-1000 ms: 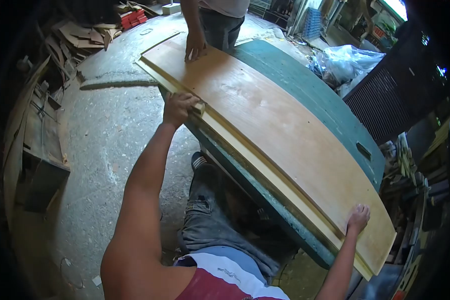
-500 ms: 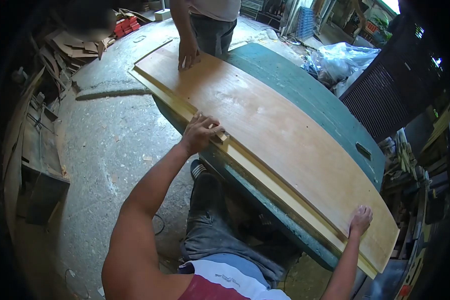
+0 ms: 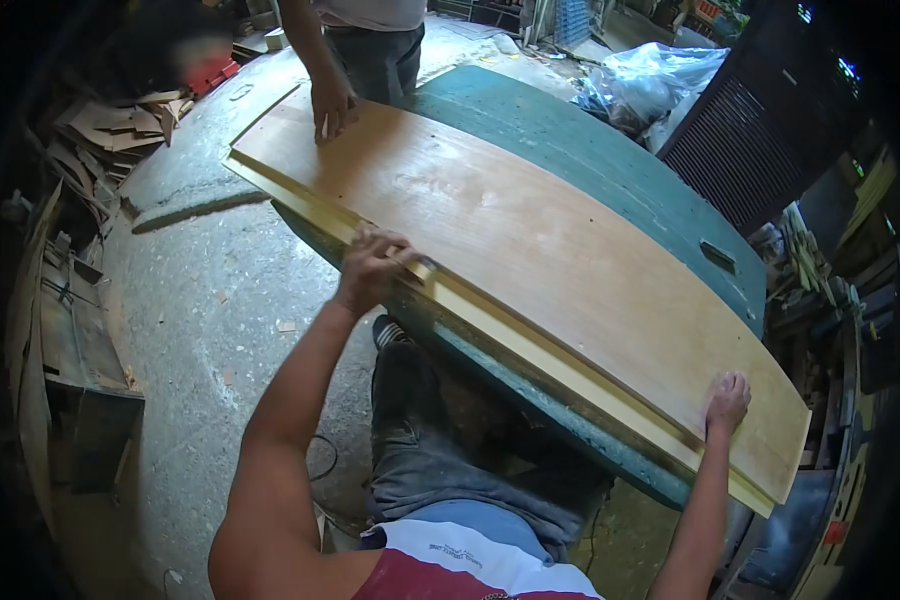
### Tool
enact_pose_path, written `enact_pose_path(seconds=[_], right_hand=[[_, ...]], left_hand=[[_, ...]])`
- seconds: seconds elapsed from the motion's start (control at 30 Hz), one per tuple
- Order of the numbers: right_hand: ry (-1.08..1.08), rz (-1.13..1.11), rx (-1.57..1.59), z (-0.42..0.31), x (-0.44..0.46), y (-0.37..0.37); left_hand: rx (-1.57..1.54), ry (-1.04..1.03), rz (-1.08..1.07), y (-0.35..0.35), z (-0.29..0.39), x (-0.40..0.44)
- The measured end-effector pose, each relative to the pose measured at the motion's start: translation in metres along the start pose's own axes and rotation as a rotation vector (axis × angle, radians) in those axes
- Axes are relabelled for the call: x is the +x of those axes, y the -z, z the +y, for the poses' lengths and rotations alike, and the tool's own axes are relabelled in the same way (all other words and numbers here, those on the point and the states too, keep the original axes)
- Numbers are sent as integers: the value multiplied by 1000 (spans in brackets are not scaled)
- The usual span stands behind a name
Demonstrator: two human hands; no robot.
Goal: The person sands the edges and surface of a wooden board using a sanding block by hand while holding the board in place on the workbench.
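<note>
A long plywood panel (image 3: 510, 235) lies on top of a paler board (image 3: 530, 350), whose edge strip shows along my side. Both rest on a green tabletop (image 3: 570, 145). At the panel's near edge, left of its middle, my left hand (image 3: 373, 265) is closed on a small wooden block (image 3: 422, 272), partly hidden by the fingers. Toward the panel's right end, my right hand (image 3: 730, 403) lies on the surface with fingers extended. Across from me, another person's hand (image 3: 332, 108) touches the panel's far left end.
Scrap boards (image 3: 120, 130) are piled at the upper left, near a metal cabinet (image 3: 95, 430). Clear plastic sheeting (image 3: 660, 80) and a dark louvred panel (image 3: 745, 150) stand beyond the table. Wood strips (image 3: 805, 250) crowd the right side. A rough concrete floor (image 3: 220, 300) surrounds the table.
The view has shifted a little, so the panel's left end sits farther left in the picture. My left hand stays at the block by the edge, slightly blurred; my right hand remains on the panel.
</note>
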State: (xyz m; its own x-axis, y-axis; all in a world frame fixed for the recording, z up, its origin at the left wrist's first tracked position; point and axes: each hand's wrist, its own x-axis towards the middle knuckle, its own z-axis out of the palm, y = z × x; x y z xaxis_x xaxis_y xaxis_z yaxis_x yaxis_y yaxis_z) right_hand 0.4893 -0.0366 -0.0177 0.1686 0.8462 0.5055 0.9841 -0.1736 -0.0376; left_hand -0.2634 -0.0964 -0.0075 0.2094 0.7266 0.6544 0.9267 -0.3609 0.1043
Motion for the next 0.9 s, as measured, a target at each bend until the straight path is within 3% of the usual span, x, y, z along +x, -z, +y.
enact_pose_path(seconds=[0.07, 0.13, 0.23, 0.27, 0.37, 0.43, 0.53, 0.57, 0.6, 0.7, 0.8, 0.9], right_hand=[[-5, -6, -17, -12, 2, 8], [-100, -147, -61, -34, 2, 31], [-76, -102, 0, -32, -3, 31], [-99, -77, -8, -26, -6, 25], [-114, -17, 84, -11, -3, 19], [-140, -92, 66, -23, -4, 20], [-187, -149, 11, -44, 0, 43], [-210, -188, -29, -48, 0, 42], [-210, -176, -13, -52, -1, 42], [-212, -127, 24, -47, -3, 41], [-182, -129, 81, -39, -7, 35], [-168, -88, 93, -38, -5, 33]], left_hand=[[-51, -46, 29, -14, 11, 1], [-208, -159, 77, -22, 54, 12], [-247, -190, -176, -46, 129, 12], [-189, -219, -155, -45, 135, 15], [-142, -133, -12, -41, 87, 12], [-29, -9, -80, -9, 35, 13], [-50, -106, -54, -31, 10, -6], [-65, -212, -17, -18, 42, 10], [-281, -169, -87, -23, 77, 17], [-315, -265, -156, -46, 165, 28], [-253, -284, -174, -62, 176, 33], [-178, -214, -70, -42, 114, 28]])
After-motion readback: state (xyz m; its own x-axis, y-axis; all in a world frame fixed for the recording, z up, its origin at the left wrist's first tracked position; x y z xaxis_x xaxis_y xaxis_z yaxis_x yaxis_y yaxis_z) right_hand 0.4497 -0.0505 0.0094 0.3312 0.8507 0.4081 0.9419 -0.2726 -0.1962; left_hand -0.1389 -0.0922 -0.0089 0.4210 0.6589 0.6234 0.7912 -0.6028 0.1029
